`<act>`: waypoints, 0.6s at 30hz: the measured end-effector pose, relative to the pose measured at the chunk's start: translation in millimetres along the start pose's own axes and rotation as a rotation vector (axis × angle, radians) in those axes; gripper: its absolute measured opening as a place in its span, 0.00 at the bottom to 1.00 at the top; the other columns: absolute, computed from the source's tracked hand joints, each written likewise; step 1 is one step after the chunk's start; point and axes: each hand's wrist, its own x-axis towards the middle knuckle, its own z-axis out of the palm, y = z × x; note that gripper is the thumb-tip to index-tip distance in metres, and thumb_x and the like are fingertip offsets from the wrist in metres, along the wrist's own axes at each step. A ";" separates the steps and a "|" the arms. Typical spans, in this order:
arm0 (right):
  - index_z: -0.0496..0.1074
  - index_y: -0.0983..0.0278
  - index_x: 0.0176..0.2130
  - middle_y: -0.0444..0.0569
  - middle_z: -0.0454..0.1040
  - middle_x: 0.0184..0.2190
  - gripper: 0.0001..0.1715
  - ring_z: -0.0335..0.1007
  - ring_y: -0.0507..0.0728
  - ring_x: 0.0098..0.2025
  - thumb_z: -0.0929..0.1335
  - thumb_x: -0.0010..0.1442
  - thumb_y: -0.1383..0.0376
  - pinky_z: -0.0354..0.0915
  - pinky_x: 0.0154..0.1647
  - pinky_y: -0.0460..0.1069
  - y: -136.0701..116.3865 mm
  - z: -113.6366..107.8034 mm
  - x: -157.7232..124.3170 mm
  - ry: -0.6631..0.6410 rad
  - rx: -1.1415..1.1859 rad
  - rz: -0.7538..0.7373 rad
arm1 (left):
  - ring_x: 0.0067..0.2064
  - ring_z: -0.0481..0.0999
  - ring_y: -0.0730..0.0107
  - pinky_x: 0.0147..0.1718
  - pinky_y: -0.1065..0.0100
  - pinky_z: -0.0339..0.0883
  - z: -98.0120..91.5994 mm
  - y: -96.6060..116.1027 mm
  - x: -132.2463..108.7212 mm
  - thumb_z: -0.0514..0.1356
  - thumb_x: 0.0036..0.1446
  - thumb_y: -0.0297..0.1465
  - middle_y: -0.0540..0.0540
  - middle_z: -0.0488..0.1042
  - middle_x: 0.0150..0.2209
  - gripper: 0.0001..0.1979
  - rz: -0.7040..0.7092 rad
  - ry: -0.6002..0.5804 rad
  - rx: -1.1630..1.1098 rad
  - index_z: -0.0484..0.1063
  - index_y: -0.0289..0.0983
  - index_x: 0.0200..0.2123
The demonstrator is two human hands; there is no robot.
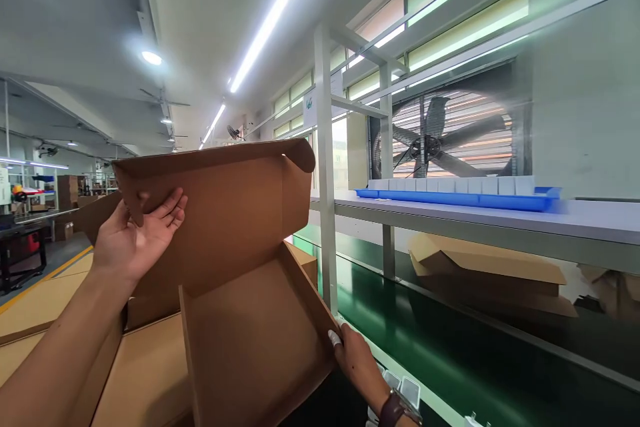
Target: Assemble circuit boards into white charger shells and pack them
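Observation:
I hold up a brown cardboard mailer box, half folded, with its lid flap raised. My left hand grips the lid's left side flap, thumb in front and fingers curled behind it. My right hand holds the box's lower right corner, with a white-tipped finger pressed on the side wall. A watch sits on my right wrist.
Flat cardboard sheets lie under the box at the left. A green conveyor belt runs along the right, with flattened boxes beside it. A shelf above carries a blue tray of white boxes. A large wall fan spins behind.

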 end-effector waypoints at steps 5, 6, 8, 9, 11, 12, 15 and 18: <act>0.74 0.65 0.45 0.48 0.78 0.42 0.12 0.76 0.59 0.44 0.68 0.73 0.59 0.70 0.51 0.57 37.9 -38.4 5.7 -0.022 0.023 0.049 | 0.56 0.82 0.53 0.40 0.63 0.84 17.4 -15.2 -20.4 0.60 0.66 0.42 0.36 0.84 0.48 0.14 -0.078 -0.108 0.063 0.71 0.43 0.29; 0.75 0.65 0.44 0.47 0.78 0.41 0.13 0.76 0.59 0.44 0.68 0.73 0.57 0.71 0.51 0.57 45.8 -44.4 4.3 -0.030 0.028 0.063 | 0.57 0.81 0.53 0.41 0.63 0.84 21.8 -20.5 -24.2 0.61 0.66 0.42 0.37 0.84 0.48 0.14 -0.092 -0.121 0.068 0.72 0.43 0.29; 0.75 0.65 0.43 0.47 0.78 0.40 0.14 0.76 0.58 0.43 0.69 0.73 0.56 0.72 0.50 0.57 59.0 -50.1 0.7 -0.039 0.039 0.091 | 0.59 0.80 0.53 0.42 0.64 0.84 31.0 -33.4 -29.3 0.62 0.65 0.42 0.38 0.84 0.47 0.14 -0.100 -0.144 0.071 0.72 0.44 0.28; 0.75 0.65 0.44 0.47 0.78 0.41 0.14 0.77 0.58 0.44 0.69 0.73 0.56 0.72 0.50 0.58 64.1 -49.8 -0.8 -0.038 0.045 0.105 | 0.59 0.79 0.54 0.43 0.64 0.84 35.6 -40.8 -30.7 0.62 0.65 0.42 0.39 0.84 0.46 0.14 -0.100 -0.157 0.070 0.72 0.44 0.28; 0.76 0.65 0.45 0.48 0.79 0.43 0.14 0.77 0.59 0.45 0.69 0.73 0.56 0.73 0.51 0.58 71.7 -44.8 -2.1 -0.028 0.054 0.131 | 0.61 0.78 0.54 0.43 0.66 0.84 44.1 -55.8 -31.3 0.62 0.65 0.42 0.40 0.83 0.46 0.14 -0.120 -0.177 0.074 0.73 0.44 0.28; 0.76 0.65 0.46 0.48 0.79 0.44 0.14 0.77 0.59 0.46 0.70 0.73 0.56 0.73 0.51 0.58 74.6 -41.3 -1.9 -0.021 0.058 0.144 | 0.61 0.78 0.54 0.43 0.66 0.84 47.7 -62.8 -30.9 0.62 0.65 0.42 0.40 0.83 0.46 0.14 -0.136 -0.183 0.078 0.73 0.44 0.28; 0.76 0.66 0.47 0.49 0.79 0.46 0.13 0.77 0.60 0.48 0.70 0.72 0.57 0.74 0.52 0.59 83.3 -34.4 0.1 -0.009 0.066 0.171 | 0.62 0.77 0.53 0.42 0.66 0.85 54.3 -79.9 -27.7 0.62 0.66 0.42 0.39 0.83 0.47 0.13 -0.171 -0.190 0.082 0.75 0.45 0.29; 0.76 0.66 0.45 0.48 0.79 0.44 0.11 0.77 0.59 0.46 0.71 0.72 0.59 0.74 0.51 0.58 93.3 -39.8 -1.7 -0.015 0.069 0.184 | 0.61 0.78 0.53 0.43 0.65 0.85 54.9 -92.7 -22.4 0.62 0.66 0.41 0.39 0.83 0.48 0.13 -0.201 -0.186 0.065 0.74 0.44 0.29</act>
